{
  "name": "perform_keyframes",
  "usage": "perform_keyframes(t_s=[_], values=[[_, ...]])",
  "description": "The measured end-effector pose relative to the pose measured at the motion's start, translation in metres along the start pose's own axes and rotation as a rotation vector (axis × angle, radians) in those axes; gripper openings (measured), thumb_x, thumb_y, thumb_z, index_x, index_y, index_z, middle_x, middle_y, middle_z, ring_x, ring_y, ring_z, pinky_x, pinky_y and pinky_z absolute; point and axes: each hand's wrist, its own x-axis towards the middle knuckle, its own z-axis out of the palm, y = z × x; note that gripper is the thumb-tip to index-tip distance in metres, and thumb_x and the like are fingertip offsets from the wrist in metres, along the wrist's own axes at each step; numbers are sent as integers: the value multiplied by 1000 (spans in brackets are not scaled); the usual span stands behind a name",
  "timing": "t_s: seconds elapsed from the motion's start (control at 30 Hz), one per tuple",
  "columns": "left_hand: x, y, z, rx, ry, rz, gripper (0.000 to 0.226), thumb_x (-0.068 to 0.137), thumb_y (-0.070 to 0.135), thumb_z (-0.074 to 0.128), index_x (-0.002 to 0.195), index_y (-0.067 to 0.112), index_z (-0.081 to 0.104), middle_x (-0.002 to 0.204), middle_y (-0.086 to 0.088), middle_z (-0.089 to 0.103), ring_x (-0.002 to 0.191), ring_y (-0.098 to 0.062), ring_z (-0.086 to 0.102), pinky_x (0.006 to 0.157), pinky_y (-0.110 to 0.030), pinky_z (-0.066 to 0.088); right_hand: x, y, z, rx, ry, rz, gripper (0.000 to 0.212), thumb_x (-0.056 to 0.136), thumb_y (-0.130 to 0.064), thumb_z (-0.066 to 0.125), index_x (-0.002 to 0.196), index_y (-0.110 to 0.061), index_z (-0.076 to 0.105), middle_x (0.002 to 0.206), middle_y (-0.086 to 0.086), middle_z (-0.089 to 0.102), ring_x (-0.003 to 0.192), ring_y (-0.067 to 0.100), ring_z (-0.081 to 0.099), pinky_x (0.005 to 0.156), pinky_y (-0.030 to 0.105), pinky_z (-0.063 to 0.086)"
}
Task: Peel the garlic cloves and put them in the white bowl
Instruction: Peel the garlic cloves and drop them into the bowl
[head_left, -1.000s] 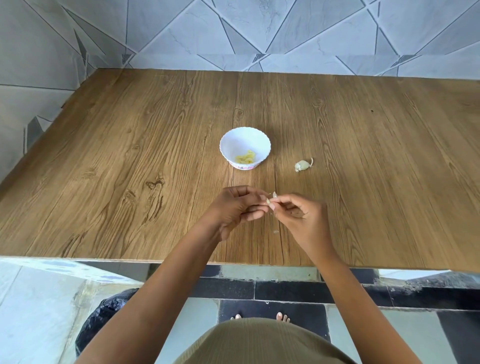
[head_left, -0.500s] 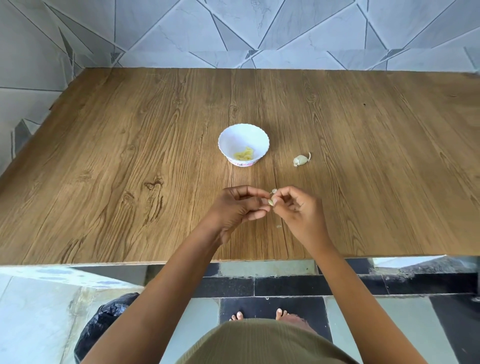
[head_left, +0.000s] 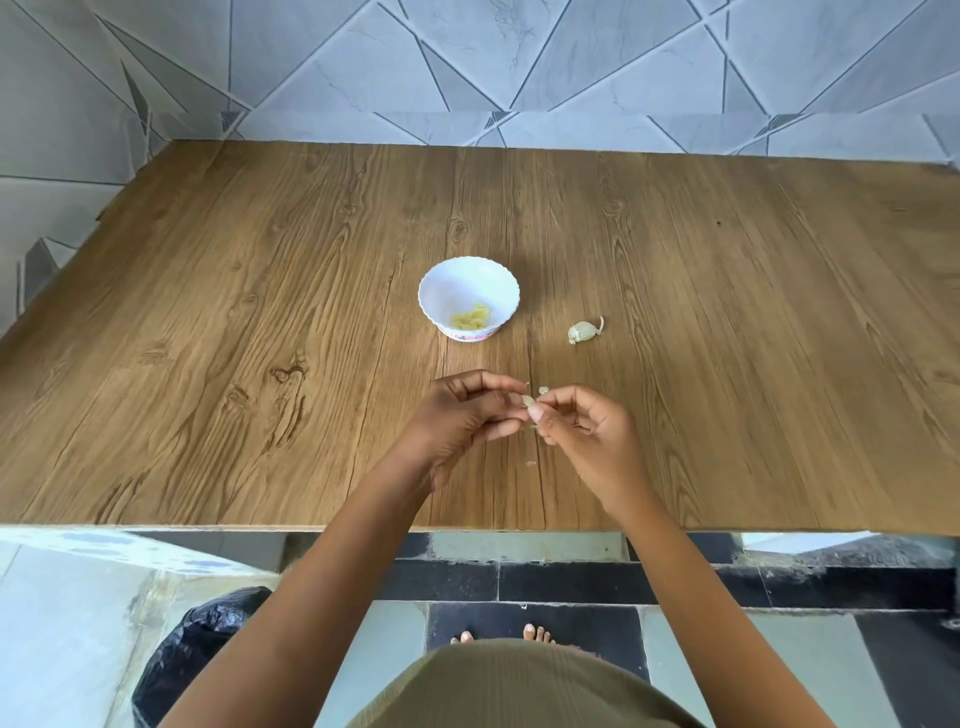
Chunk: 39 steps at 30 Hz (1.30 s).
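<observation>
Head view looks down on both hands meeting over the near middle of the wooden table (head_left: 260, 364). The left hand (head_left: 465, 418) has its fingers curled and pinches a small garlic clove (head_left: 528, 401) between thumb and forefinger. The right hand (head_left: 589, 434), fingers curled too, nips the same clove from the right side with its thumb and fingertip. The clove is tiny here, so how much skin is on it is hard to say. A pale scrap (head_left: 543, 389) shows just beyond the fingertips, and a small flake (head_left: 531, 463) lies on the wood below the hands.

Farther off, a little left of the hands, stands the white bowl (head_left: 434, 283) with yellowish peeled garlic (head_left: 470, 318) in its bottom. To the bowl's right, apart from it, an unpeeled clove (head_left: 585, 331) with a curled tail lies on the table. Grey tiled wall (head_left: 571, 62) rises behind the far edge. Under the near edge, a black bag (head_left: 197, 644) sits at the left and bare toes (head_left: 535, 634) show on the floor.
</observation>
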Motion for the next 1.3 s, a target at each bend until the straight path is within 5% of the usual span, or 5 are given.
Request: perform_keyframes(t_s=[0.33, 0.83, 1.1, 1.3], values=[[-5, -3, 8, 117, 68, 51, 13, 87, -2, 61, 93, 6, 68, 77, -8, 71, 71, -12, 68, 66, -19, 56, 2, 2, -4, -48, -17, -41, 26, 84, -6, 67, 81, -33, 64, 81, -9, 70, 77, 13, 68, 72, 30, 56], [-5, 4, 13, 436, 80, 157, 11, 83, -7, 64, 87, 2, 68, 72, -6, 68, 65, -8, 64, 63, -17, 53, 7, 2, -14, -159, -83, -166, 10, 78, -11, 74, 83, -16, 68, 79, -13, 66, 69, 3, 58, 58, 13, 46], [-5, 5, 14, 429, 67, 146, 12, 83, -9, 63, 87, 2, 67, 70, -6, 68, 64, -10, 63, 63, -18, 53, 10, 3, -13, -109, -115, -178, 27, 78, -6, 73, 77, -28, 59, 73, -11, 62, 67, 2, 57, 55, 15, 45], [-7, 3, 12, 326, 64, 94, 9, 85, -6, 62, 91, -2, 66, 71, -4, 70, 65, -8, 67, 64, -17, 55, 8, 7, -13, -69, -107, -234, 13, 79, -7, 73, 80, -15, 62, 77, -10, 64, 68, 6, 60, 53, 20, 46]])
